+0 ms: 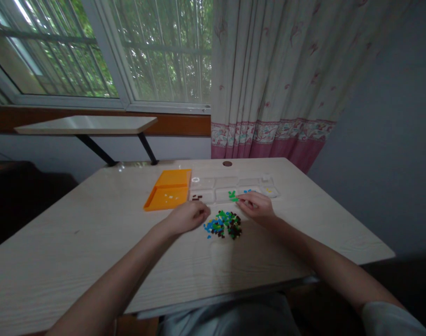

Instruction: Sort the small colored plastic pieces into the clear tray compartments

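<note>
Green, small, flat pieces (231, 194) lie in a front compartment, just at the fingertips of the right hand (238, 199). This hand is narrow, with thumb and finger brought near to each other, which suits pieces so tiny; whether one piece is pinched between them, I cannot tell. The left hand (189, 217) rests at the front edge of the trays with its fingers curled inward; I cannot see if it holds something.

Between the two hands, a little nearer to the body, is a loose mixed pile of blue, green, brown and some yellow small pieces (225, 224). It lies directly on the desk (104, 242), probably so that both hands reach it easily.

Beyond the hands is a clear plastic compartment tray (226, 181). Its front row keeps colours apart: dark brown pieces (197, 197) at the left, then the green, then blue pieces (247, 191), and yellow pieces (268, 190) at the right end. The walls seem to serve against mixing. At its left, an orange plastic two-part tray (172, 178) carries white pieces (170, 196) in its nearer part, where the strong colour makes them easy to see.
</note>
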`<control>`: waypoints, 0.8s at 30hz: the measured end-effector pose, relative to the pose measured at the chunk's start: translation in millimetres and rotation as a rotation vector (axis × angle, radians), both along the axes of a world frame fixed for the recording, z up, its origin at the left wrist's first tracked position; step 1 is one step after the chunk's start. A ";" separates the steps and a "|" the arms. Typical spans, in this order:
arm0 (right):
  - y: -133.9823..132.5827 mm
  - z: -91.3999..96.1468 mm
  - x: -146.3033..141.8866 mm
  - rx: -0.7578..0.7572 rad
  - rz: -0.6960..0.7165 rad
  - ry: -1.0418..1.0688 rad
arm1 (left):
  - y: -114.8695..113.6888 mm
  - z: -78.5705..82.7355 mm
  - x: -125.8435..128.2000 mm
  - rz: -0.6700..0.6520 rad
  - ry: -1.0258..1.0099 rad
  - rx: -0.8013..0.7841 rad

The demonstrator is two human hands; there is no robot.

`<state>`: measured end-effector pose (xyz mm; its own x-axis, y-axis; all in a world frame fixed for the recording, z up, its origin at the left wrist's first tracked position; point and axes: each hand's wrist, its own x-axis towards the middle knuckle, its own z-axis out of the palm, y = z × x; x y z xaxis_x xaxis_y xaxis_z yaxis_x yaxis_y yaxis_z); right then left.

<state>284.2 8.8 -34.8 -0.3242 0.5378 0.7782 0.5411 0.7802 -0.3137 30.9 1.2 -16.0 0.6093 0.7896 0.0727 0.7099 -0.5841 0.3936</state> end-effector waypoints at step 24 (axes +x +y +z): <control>28.4 -6.8 7.6 -0.301 -0.315 -0.218 | -0.3 -1.5 -10.0 -0.111 0.096 -0.065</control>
